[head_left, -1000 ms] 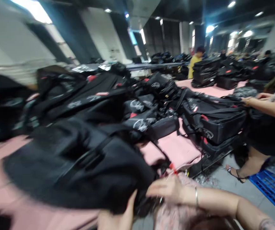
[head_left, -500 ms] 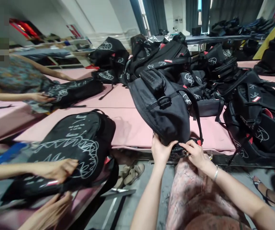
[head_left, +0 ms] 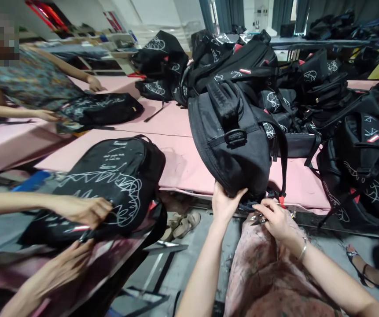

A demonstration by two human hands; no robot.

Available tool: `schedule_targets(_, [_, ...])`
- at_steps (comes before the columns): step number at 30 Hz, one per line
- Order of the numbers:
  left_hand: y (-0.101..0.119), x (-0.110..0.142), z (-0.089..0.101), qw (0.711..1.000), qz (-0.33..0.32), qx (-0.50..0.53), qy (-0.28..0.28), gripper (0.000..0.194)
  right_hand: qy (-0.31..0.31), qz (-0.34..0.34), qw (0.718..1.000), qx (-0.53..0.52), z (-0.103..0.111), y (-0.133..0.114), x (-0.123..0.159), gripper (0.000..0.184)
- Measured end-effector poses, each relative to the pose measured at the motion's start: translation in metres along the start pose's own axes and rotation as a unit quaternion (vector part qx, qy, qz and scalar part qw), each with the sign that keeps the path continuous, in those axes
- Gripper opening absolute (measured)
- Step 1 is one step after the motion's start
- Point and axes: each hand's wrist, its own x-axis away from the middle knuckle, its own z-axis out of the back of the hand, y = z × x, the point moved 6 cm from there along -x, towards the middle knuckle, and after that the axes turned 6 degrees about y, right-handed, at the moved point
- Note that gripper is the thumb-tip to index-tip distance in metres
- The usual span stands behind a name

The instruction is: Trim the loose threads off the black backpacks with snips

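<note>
A black backpack (head_left: pixel 233 141) lies at the front edge of the pink table, its near end hanging over my lap. My left hand (head_left: pixel 226 203) is closed on that near edge, thumb on top and fingers underneath. Just to the right, my right hand (head_left: pixel 273 218) holds small thread snips (head_left: pixel 258 219), their pointed blades sticking out to the left below the bag's edge. The fingertips of this hand are close to the bag; whether they touch it I cannot tell. A strap with a red tab (head_left: pixel 282 201) hangs beside it.
More black backpacks are heaped behind (head_left: pixel 235 66) and at right (head_left: pixel 367 171). At left, a co-worker's hands (head_left: pixel 86 213) work on another backpack (head_left: pixel 110 176). Farther back, another person handles a black bag (head_left: pixel 106 110). Sandals (head_left: pixel 185 225) lie under the pink table (head_left: pixel 176 163).
My view has shifted, so the scene sits differently. My right hand has drawn slightly away from the bag's edge, and the snips' blades now show more plainly. My left hand keeps its hold.
</note>
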Motion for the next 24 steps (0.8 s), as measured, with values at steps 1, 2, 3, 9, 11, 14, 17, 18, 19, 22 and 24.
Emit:
schedule_targets(1, [0.002, 0.007, 0.009, 0.999, -0.029, 0.013, 0.021, 0.058, 0.013, 0.001, 1.000, 0.002, -0.001, 0.002, 0.003, 0.045])
schedule_targets(2, [0.005, 0.016, 0.020, 0.996, -0.068, 0.025, 0.055, 0.055, 0.024, 0.004, 1.000, 0.004, -0.003, 0.003, 0.005, 0.042])
schedule_targets(3, [0.010, 0.025, 0.031, 0.988, -0.118, 0.032, 0.091, 0.050, 0.030, 0.009, 1.000, 0.004, -0.005, 0.005, 0.007, 0.038])
schedule_targets(9, [0.028, 0.072, 0.028, 0.933, -0.348, -0.084, -0.032, 0.030, 0.068, 0.034, 0.997, -0.021, -0.008, 0.009, 0.007, 0.023])
schedule_targets(11, [0.026, 0.073, 0.022, 0.930, -0.342, -0.131, -0.037, 0.028, 0.068, 0.023, 0.997, -0.025, -0.009, 0.011, 0.007, 0.024])
schedule_targets(14, [0.027, 0.071, 0.017, 0.932, -0.333, -0.144, -0.007, 0.017, 0.059, 0.015, 0.998, -0.030, -0.010, 0.012, 0.008, 0.023])
schedule_targets(17, [0.028, 0.070, 0.013, 0.934, -0.337, -0.114, 0.029, 0.015, 0.053, 0.012, 0.998, -0.028, -0.008, 0.012, 0.007, 0.021])
schedule_targets(18, [0.029, 0.070, 0.012, 0.934, -0.338, -0.105, 0.038, 0.016, 0.054, 0.016, 0.998, -0.026, -0.006, 0.011, 0.006, 0.021])
schedule_targets(19, [0.029, 0.069, 0.011, 0.934, -0.340, -0.101, 0.044, 0.017, 0.057, 0.021, 0.998, -0.025, -0.005, 0.010, 0.005, 0.021])
schedule_targets(22, [0.033, 0.067, 0.013, 0.933, -0.337, -0.114, 0.050, 0.017, 0.072, 0.037, 0.996, -0.024, -0.003, 0.007, 0.001, 0.022])
schedule_targets(24, [0.037, 0.064, 0.017, 0.937, -0.320, -0.137, 0.032, 0.015, 0.082, 0.040, 0.995, -0.026, -0.003, 0.007, -0.001, 0.023])
